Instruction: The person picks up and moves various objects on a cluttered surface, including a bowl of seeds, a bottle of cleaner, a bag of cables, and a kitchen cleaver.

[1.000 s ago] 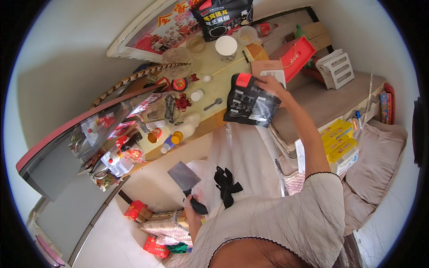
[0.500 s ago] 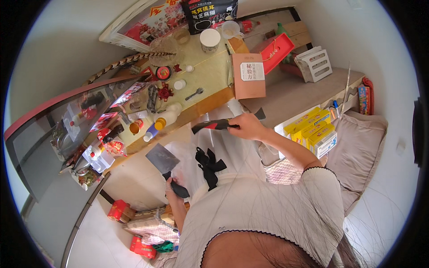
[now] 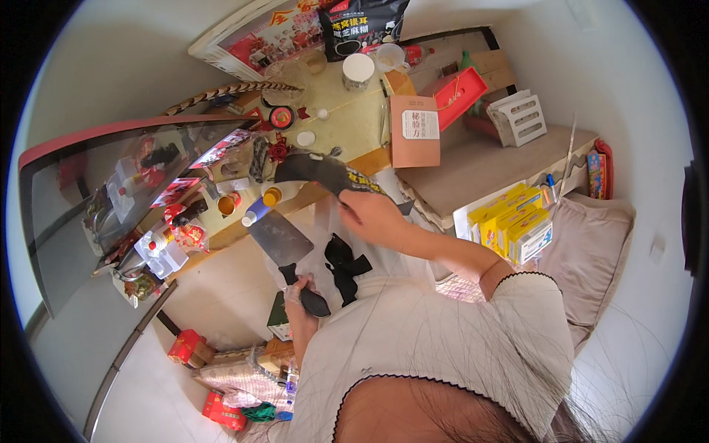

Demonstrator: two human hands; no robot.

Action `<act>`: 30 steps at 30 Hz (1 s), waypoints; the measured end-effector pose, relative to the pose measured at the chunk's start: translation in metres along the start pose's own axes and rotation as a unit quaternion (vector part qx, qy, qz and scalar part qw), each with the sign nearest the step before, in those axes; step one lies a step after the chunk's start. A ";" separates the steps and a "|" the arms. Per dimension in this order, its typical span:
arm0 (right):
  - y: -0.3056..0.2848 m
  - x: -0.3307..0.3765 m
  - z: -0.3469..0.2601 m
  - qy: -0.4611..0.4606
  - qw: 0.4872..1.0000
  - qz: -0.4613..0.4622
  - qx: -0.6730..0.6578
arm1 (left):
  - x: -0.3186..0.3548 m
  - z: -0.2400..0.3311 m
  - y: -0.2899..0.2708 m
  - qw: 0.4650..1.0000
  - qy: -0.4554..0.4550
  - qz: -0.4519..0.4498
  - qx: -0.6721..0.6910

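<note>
Panel: the dark, glossy panel (image 3: 96,221) leans along the left side of the table (image 3: 341,100).
Bottle: the blue bottle (image 3: 258,211) is near the cleaver's upper end, so a knock is possible there; small, slow wrist turns would suit.
Cleaver: the cleaver (image 3: 281,238) slants up and left from its black handle, before the table's near edge.
Left hand: the left hand (image 3: 299,290) wraps the handle; a firm wrap, flat of the blade toward the body, seems safest.
Pouch: the black pouch (image 3: 316,170), almost edge-on, is over the table's near edge, close to the spoon (image 3: 336,151).
Bow: the black bow (image 3: 344,267) lies beside the handle; best kept off the blade.
Right hand: the right hand (image 3: 367,214) pinches the pouch's near side, thumb placement unclear; a level, unhurried hold would likely serve well.
</note>
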State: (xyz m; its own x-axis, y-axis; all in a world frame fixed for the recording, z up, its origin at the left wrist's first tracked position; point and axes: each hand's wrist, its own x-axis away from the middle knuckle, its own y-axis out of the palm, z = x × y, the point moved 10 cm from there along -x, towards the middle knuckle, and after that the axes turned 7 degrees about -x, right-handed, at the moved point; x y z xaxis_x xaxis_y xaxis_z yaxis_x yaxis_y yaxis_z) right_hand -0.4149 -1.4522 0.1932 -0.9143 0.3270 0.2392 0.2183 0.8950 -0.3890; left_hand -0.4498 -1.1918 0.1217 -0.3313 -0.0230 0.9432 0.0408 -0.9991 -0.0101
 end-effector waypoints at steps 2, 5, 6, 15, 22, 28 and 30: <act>0.008 0.003 -0.015 -0.031 1.000 0.005 -0.002 | 0.002 -0.004 0.007 0.999 -0.013 -0.018 0.026; 0.052 0.013 -0.047 -0.118 0.989 -0.093 -0.017 | 0.009 -0.007 0.027 0.996 0.000 -0.088 0.022; 0.065 0.020 -0.055 -0.144 0.983 -0.115 -0.003 | 0.017 0.005 0.035 0.991 0.084 -0.105 -0.009; 0.118 0.065 -0.090 -0.281 0.919 -0.270 0.060 | 0.031 0.012 0.030 0.986 0.128 -0.083 0.067; 0.114 0.074 -0.086 -0.214 0.875 -0.433 -0.026 | 0.026 0.011 0.001 0.975 0.151 -0.012 0.159; 0.025 -0.054 0.002 -0.192 0.961 -0.118 -0.157 | 0.055 0.022 0.005 0.969 0.173 -0.044 0.173; -0.029 -0.124 0.103 -0.122 0.990 0.057 0.046 | 0.062 0.026 0.010 0.970 0.171 -0.029 0.173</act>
State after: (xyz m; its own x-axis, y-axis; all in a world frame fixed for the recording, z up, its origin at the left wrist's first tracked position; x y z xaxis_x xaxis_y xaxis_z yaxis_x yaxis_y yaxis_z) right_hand -0.3429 -1.5499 0.0835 -0.9430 0.3315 -0.0289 0.3035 0.8211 -0.4834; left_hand -0.4460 -1.2024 0.1890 -0.6327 -0.0369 0.7735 0.3071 -0.9289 0.2069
